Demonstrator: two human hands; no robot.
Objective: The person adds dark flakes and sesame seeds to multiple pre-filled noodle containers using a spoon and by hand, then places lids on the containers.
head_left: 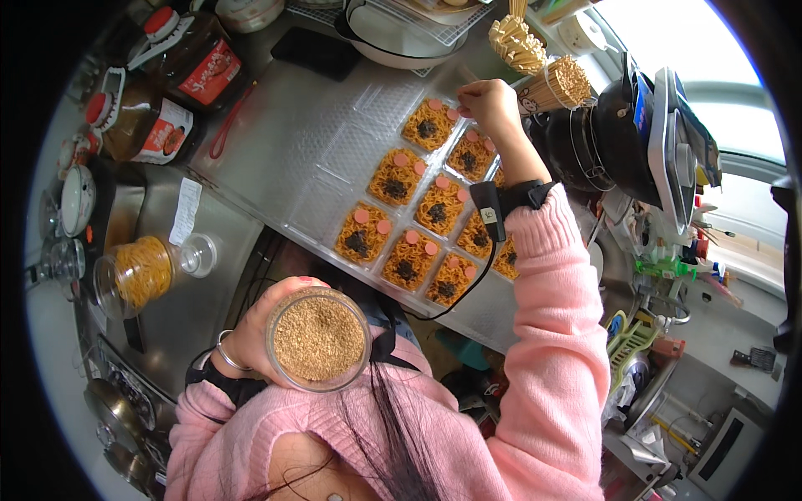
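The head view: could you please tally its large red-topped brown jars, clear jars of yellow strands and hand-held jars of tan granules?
Large red-topped brown jars: 2
Clear jar of yellow strands: 1
Jar of tan granules, in the left hand: 1
Total: 4

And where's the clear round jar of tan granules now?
The jar is in the left hand, lower centre-left in the head view, near the pink sweater.

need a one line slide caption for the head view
Left hand holds a clear container of tan granules; right hand is beside noodle portions topped with pink slices.
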